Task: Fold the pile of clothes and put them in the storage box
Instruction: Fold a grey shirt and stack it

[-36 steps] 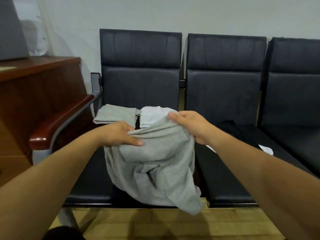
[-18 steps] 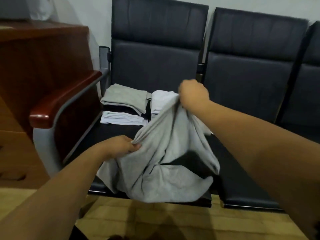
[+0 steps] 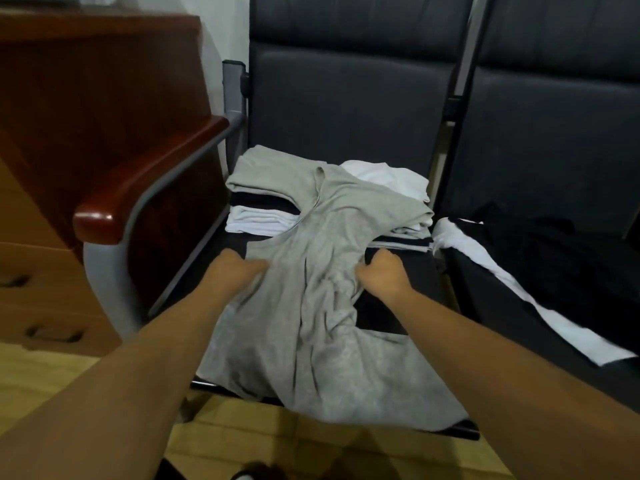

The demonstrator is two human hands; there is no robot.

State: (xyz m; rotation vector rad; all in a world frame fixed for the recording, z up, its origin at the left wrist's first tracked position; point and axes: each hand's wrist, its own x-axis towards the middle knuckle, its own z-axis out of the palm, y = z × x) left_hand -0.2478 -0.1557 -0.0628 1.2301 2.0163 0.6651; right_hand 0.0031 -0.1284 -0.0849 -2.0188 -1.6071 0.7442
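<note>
The fingers (image 3: 257,269) of the left hand (image 3: 235,271) are curled and pressed together, bunching a fold at the left edge of the grey garment (image 3: 311,317). Across from them, the fingers (image 3: 364,271) of the right hand (image 3: 385,276) are curled into the cloth at its right edge, knuckles up. The two hands pinch the garment at its narrowest, gathered part, with a band of creased fabric between them. Motion blur hides how the thumbs lie.

The garment lies on the dark seat (image 3: 408,271) of the left chair. Its long axis runs from the person towards the backrest (image 3: 346,109). The near, wide end spreads over the seat's front edge and hangs a little past it, above the yellowish floor (image 3: 242,441). The far end points at the backrest and is draped onto two folded stacks at the back of the seat. The left stack (image 3: 252,209) has grey on top, then black, then white. The right stack (image 3: 391,178) shows white on top.

A wooden armrest (image 3: 145,188) sits at the left, with a wooden cabinet (image 3: 86,98) beyond it. On the next seat to the right lie a black garment (image 3: 540,258) and a white cloth (image 3: 485,271), both unfolded.
</note>
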